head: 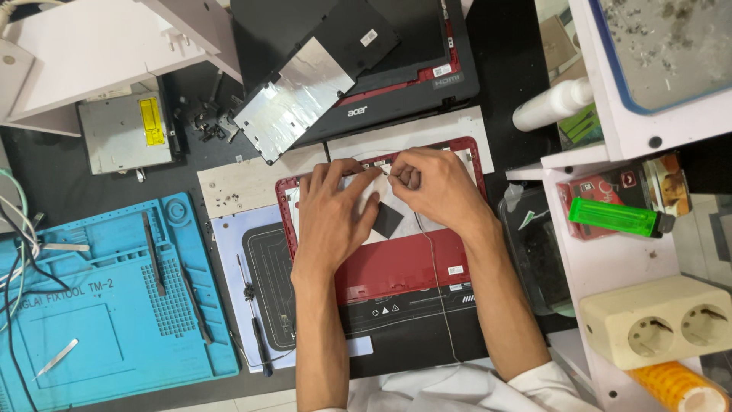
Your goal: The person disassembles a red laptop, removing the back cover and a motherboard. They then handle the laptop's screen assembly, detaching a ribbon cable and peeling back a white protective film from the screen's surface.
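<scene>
Cluttered bench; both hands point(381, 194) on red laptop shell point(404, 263), apparently pinching wire.

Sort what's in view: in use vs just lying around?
In use: left hand and right hand, both on the red laptop panel; thin wire trailing from the right hand.

Lying about: blue repair mat, optical drive, black laptop base, green lighter, socket block, white bottle.

The single head-worn camera looks straight down from close above the dark workbench point(46, 168), the person's forearms entering from the bottom edge, its field spanning from the blue silicone repair mat point(114, 290) at the left to the white shelf unit point(610, 259) at the right.
</scene>
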